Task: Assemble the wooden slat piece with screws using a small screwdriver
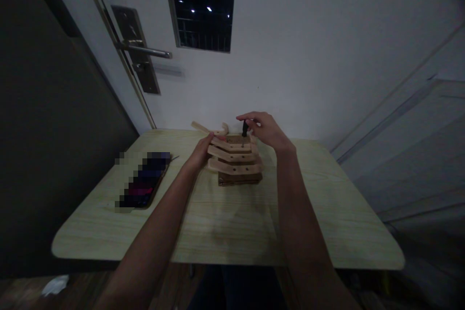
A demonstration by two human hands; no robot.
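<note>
A brown block-like base (240, 180) sits at the back middle of the table, with several pale wooden hooks (236, 169) lying across it in a row. Dark screw holes show in the nearer hooks. My right hand (267, 131) is closed on the black handle of a screwdriver (244, 129), which stands upright with its tip down at one of the farther hooks. On the left, my left hand (202, 150) grips the bent end of a hook beside the base; its fingers are partly hidden. One more wooden hook (218, 131) lies behind, at the far edge.
A phone (147, 181) lies on the left of the wooden table (225, 232), with a thin metal piece (176, 158) by its top corner. Behind the table rises a white door (290, 48) with a metal handle (145, 50). White crumpled paper (55, 285) lies on the floor.
</note>
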